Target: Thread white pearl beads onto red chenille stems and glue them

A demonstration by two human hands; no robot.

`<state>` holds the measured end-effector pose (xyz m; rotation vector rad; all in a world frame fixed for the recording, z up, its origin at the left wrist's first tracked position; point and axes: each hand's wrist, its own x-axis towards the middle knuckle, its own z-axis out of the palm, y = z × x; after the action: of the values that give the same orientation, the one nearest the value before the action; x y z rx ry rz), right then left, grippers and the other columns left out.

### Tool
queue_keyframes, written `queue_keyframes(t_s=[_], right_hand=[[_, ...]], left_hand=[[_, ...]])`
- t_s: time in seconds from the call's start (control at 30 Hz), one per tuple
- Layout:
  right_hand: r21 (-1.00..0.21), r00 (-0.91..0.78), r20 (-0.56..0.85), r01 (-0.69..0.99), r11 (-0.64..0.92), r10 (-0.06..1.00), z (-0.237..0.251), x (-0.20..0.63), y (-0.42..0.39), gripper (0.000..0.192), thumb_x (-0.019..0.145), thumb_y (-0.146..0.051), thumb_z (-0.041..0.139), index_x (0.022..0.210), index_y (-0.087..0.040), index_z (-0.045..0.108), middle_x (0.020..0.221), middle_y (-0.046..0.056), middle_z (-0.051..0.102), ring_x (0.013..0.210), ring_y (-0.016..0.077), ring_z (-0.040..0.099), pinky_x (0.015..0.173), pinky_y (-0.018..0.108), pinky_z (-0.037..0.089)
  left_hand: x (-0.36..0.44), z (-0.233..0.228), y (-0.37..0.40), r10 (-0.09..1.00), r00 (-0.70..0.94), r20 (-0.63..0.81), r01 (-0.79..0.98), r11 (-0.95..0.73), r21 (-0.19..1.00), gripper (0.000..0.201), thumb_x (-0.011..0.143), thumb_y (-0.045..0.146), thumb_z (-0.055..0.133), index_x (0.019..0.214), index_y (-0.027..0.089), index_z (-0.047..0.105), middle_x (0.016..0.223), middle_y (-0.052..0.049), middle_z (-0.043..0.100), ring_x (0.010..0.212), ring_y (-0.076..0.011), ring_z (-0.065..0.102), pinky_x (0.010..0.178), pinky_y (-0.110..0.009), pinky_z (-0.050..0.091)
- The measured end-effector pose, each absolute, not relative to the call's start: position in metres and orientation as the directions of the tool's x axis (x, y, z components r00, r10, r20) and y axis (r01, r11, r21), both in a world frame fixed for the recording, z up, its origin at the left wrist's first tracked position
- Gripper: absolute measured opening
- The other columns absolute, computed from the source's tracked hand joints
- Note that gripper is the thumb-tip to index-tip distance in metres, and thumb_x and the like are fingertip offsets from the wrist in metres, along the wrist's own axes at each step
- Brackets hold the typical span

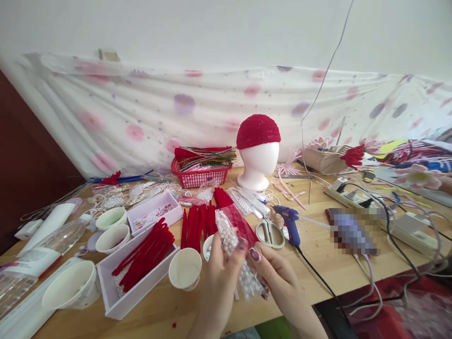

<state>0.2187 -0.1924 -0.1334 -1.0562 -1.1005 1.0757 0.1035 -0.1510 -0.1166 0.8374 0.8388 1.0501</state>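
Holding a clear plastic bag of white pearl beads (pixel 231 235) up over the near edge of the wooden counter (pixel 318 263), both hands have their grip clamped on it: left hand (pixel 217 282) on the lower left side, right hand (pixel 275 273) pinching the right edge. A white paper cup (pixel 185 268) sits just left, and green-handled scissors (pixel 270 233) and a blue glue gun (pixel 290 223) lie just behind.

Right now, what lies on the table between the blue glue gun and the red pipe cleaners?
In the head view, scissors with pale handles lie between the glue gun and the red pipe cleaners.
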Motion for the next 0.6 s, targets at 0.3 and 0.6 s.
queue_keyframes(t_s=[0.3, 0.6], right_hand=[[-0.944, 0.154, 0.046, -0.318, 0.093, 0.987, -0.145, 0.226, -0.195, 0.046, 0.087, -0.055, 0.066, 0.064, -0.021, 0.045, 0.052, -0.008, 0.032, 0.042, 0.0066, 0.024, 0.039, 0.020, 0.022], [-0.859, 0.109, 0.023, -0.506, 0.076, 0.994, -0.151, 0.225, -0.186, 0.049, 0.081, -0.054, 0.074, 0.063, -0.020, 0.043, 0.050, -0.012, 0.026, 0.038, 0.0020, 0.014, 0.033, 0.015, 0.014]], left_hand=[[0.102, -0.120, -0.157, 0.828, 0.552, -0.099, -0.425, 0.381, 0.821, 0.054, 0.079, 0.036, 0.076, 0.125, 0.020, 0.052, 0.118, -0.012, 0.070, 0.113, -0.0268, 0.065, 0.095, -0.037, 0.048], [0.098, -0.130, -0.156, 0.830, 0.530, -0.175, -0.426, 0.439, 0.791, 0.062, 0.072, 0.038, 0.082, 0.123, 0.019, 0.051, 0.104, -0.010, 0.072, 0.097, -0.0250, 0.069, 0.089, -0.037, 0.049]])
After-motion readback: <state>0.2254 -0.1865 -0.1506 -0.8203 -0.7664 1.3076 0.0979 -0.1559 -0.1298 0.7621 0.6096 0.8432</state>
